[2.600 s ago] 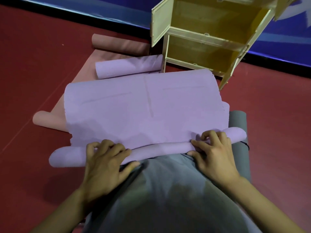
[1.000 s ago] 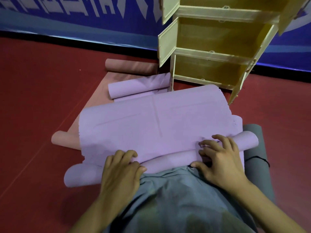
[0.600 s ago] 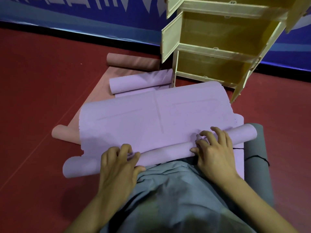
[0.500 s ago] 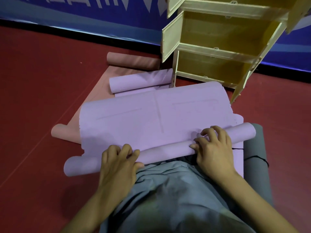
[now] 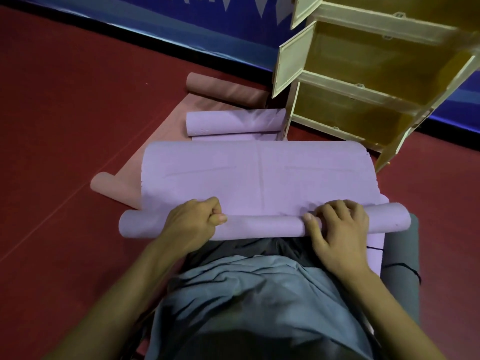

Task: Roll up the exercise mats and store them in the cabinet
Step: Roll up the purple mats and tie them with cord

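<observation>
A purple exercise mat [image 5: 259, 175] lies across the floor in front of me, its near end wound into a thin roll [image 5: 262, 226]. My left hand [image 5: 193, 224] grips the roll left of its middle, fingers curled over the top. My right hand [image 5: 337, 229] holds it further right, fingers curled over it and thumb on the near side. The far end of the mat is curled up too [image 5: 233, 122]. A pale wooden cabinet [image 5: 363, 97] with open doors and yellow shelves stands just beyond, to the right.
A pink mat [image 5: 155, 141] lies under the purple one, curled at both ends [image 5: 223, 89]. A rolled grey mat [image 5: 400, 266] tied with black string lies by my right arm. Red floor stretches to the left, and a blue wall banner [image 5: 181, 19] runs along the back.
The roll has grown thicker and moved forward over the flat mat. Both hands have shifted with it, and my left fingers now curl tighter over the top.
</observation>
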{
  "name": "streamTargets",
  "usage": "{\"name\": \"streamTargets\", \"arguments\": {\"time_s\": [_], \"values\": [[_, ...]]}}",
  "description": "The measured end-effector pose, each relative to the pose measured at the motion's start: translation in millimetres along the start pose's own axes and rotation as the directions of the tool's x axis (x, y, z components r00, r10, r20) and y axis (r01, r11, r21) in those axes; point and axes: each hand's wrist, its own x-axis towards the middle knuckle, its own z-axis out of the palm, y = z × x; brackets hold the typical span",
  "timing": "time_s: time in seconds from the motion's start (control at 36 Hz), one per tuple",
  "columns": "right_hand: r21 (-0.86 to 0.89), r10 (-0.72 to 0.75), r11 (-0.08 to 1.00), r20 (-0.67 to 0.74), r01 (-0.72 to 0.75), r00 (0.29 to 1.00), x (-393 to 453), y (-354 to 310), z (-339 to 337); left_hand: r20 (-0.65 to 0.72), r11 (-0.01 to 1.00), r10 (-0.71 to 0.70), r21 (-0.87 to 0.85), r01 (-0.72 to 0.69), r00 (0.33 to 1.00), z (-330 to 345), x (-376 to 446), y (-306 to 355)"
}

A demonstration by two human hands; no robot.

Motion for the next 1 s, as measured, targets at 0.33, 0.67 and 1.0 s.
{"name": "streamTargets", "arguments": {"time_s": [0.33,0.67,1.0], "values": [[-0.136,-0.127,0.979,0.172,0.151,0.977,21,16,5,-0.448,0.98,0.155,-0.044,-0.195,0.88,29,2,2],[-0.087,-0.129,0.984,0.257,0.156,0.958,44,20,10,-0.493,0.955,0.296,0.144,-0.258,0.818,43,-32,-2],[-0.006,-0.065,0.998,0.048,0.065,0.997,34,7,15,-0.234,0.943,0.315,0.184,-0.276,0.92,4,10,-9]]}}
